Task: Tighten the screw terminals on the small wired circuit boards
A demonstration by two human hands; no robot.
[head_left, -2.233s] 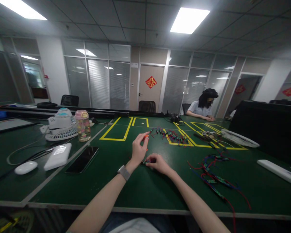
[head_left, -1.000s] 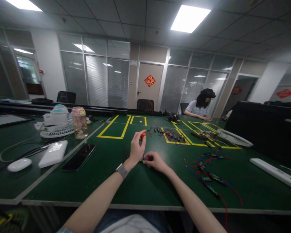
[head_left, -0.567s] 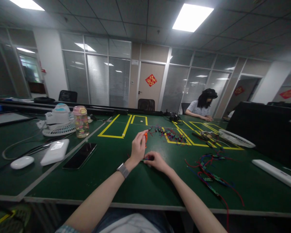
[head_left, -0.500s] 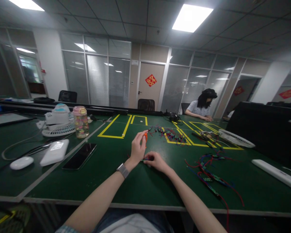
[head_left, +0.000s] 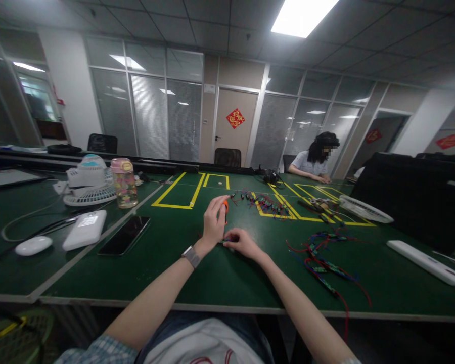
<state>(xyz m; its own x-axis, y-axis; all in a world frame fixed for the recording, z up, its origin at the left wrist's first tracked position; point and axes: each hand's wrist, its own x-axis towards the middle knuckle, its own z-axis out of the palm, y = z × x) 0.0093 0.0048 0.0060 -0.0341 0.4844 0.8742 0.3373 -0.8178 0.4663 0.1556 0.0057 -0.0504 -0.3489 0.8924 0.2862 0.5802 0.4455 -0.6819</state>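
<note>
My left hand (head_left: pixel 213 222), with a watch on its wrist, is closed around an orange-handled tool (head_left: pixel 226 205). Most of that tool is hidden behind the fingers, so its kind cannot be made out. Close beside it, my right hand (head_left: pixel 245 243) pinches a small green circuit board (head_left: pixel 222 242) with thin wires, low over the table. Beyond the hands lies a row of small circuit boards with red and blue wires (head_left: pixel 269 205). To the right is a looser bunch of wired boards (head_left: pixel 318 258).
On the left of the green table (head_left: pixel 167 273) are a phone (head_left: pixel 125 235), a white power bank (head_left: pixel 85 230), a mouse (head_left: pixel 34 245), a bottle (head_left: pixel 124 183) and a fan (head_left: pixel 91 184). A white bar (head_left: pixel 426 262) lies right, near a black monitor (head_left: pixel 409 202). Another person (head_left: pixel 313 159) sits across.
The view has tilted slightly downward, so everything sits a little higher in the picture. Both hands stay together at nearly the same spot, still holding the tool and the board.
</note>
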